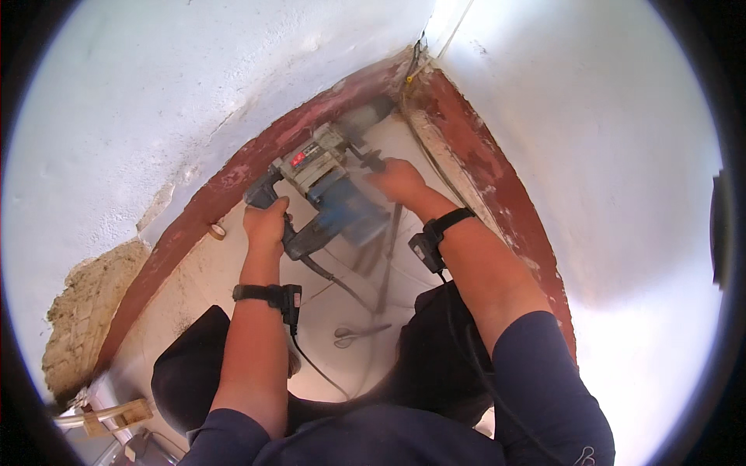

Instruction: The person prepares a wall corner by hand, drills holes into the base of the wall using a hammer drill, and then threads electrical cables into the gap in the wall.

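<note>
A rotary hammer drill [320, 167] with a grey metal body and a blue motor housing is held low over the floor by a wall corner. Its front end [369, 116] is blurred and points up and right towards the corner; the tip cannot be made out. My left hand [266, 223] wraps round the dark rear handle. My right hand [400, 185] is closed on the dark side handle [371, 160] near the front. From the rear handle a black power cord [334, 278] runs back over the floor towards my legs.
A pair of scissors [361, 334] lies on the pale floor between my knees. A small tape roll [217, 231] sits by the left wall. Red bands [194, 200] edge both walls. A cable [426, 146] runs along the right wall; broken plaster [93, 311] and a wooden piece [120, 414] are lower left.
</note>
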### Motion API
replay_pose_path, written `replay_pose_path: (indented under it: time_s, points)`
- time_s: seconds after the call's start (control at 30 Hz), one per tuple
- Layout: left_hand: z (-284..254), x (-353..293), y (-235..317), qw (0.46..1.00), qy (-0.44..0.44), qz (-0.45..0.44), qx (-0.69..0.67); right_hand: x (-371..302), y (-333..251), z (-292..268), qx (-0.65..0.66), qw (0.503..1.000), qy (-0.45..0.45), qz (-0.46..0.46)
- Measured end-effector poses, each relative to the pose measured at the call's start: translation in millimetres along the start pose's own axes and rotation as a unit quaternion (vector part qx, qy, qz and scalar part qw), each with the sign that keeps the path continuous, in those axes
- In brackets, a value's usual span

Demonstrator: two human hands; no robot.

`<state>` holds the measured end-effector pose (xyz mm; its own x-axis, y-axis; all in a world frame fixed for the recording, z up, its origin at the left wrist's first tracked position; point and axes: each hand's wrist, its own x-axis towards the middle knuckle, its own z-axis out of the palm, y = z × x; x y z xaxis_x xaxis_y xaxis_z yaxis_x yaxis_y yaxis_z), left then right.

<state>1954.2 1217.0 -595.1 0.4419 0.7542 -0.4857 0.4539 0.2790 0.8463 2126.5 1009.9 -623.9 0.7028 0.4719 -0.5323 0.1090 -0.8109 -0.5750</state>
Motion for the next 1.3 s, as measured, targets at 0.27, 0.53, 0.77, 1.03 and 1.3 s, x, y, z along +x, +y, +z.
replay_pose_path:
  time_s: [0.27,0.53,0.77,1.03,1.3]
  points:
    - [-43.6,-7.1,-4.0,0.998,0.011,-0.048,0.025,-21.4,-26.7,25.5,-0.071,0.995,-0.004,-0.071]
    - [-123.1,-38.0,-9.4,0.99,0.042,-0.132,0.038,-85.9,-91.5,50.7,0.0,0.998,-0.048,0.047]
    - [-159.1,-89.2,27.0,0.988,0.003,-0.151,0.029,-145.8,-108.7,65.3,0.026,0.994,-0.07,0.074]
    - [-178.1,-152.5,99.7,0.969,-0.004,-0.164,0.185,-249.1,-102.6,68.9,0.089,0.983,-0.076,0.138]
    - [-161.5,-197.4,181.5,0.933,-0.179,-0.15,0.276,-382.6,-122.6,43.0,0.249,0.925,-0.036,0.285]
